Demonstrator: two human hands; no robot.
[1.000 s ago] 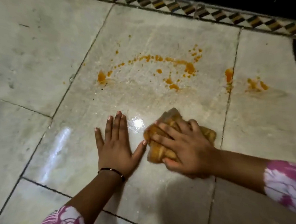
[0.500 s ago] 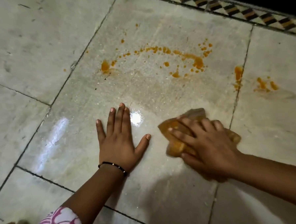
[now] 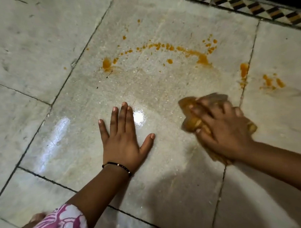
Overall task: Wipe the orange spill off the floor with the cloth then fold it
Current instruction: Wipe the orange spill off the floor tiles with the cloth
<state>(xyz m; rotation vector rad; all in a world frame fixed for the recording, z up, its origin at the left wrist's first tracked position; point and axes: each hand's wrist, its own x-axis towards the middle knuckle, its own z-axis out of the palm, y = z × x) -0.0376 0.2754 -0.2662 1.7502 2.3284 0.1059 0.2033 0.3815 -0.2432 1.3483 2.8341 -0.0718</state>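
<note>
An orange spill (image 3: pixel 200 56) arcs across the far part of the big pale floor tile, with more blotches on the tile joint (image 3: pixel 244 70) and on the tile to the right (image 3: pixel 271 82). My right hand (image 3: pixel 222 127) presses down on a bunched, orange-stained cloth (image 3: pixel 190 115) at the tile's right side, its fingers curled over the cloth. The cloth and hand are motion-blurred. My left hand (image 3: pixel 122 141) lies flat on the wet floor, fingers spread, left of the cloth and apart from it.
A patterned black, white and orange border strip (image 3: pixel 255 7) runs along the far edge, with a dark area beyond it. Wet, glossy streaks cover the near tile (image 3: pixel 60 132). A knee or foot shows at the bottom left (image 3: pixel 36 218).
My right hand has slid the cloth to the right, away from my left hand. Two small drops below the arc are gone. My left hand stays planted.
</note>
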